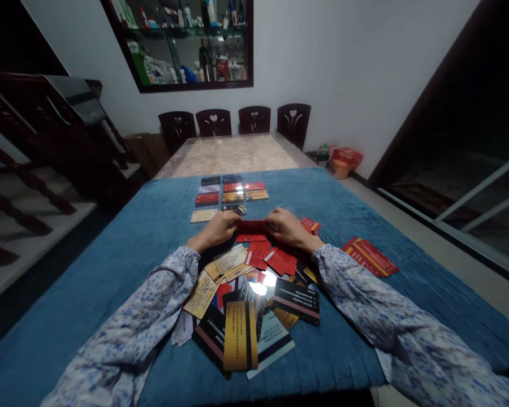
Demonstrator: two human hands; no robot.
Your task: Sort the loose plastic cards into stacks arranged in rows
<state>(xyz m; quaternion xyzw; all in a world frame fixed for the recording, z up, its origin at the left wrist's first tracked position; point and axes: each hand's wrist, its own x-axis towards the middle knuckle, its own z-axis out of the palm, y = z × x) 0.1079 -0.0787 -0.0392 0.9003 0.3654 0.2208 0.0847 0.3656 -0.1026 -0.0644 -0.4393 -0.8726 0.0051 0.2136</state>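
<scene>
Both my hands meet over the far side of a loose heap of cards. My left hand (219,227) pinches the left end of a red card (251,226), and my right hand (289,227) pinches its right end. Whether it is one card or a small stack, I cannot tell. Just below it lie more red cards (258,254). Nearer to me the heap shows a gold card (239,336), a black card (297,301), a pale blue card (275,342) and a yellow card (202,294), overlapping at many angles. Beyond my left hand, several cards (233,196) lie in neat columns.
A blue cloth (152,271) covers the near part of the stone-topped table (237,152). Off to the right lie red cards with gold stripes (371,256). Dark chairs (255,120) line the far end, below a recessed glass shelf (186,32).
</scene>
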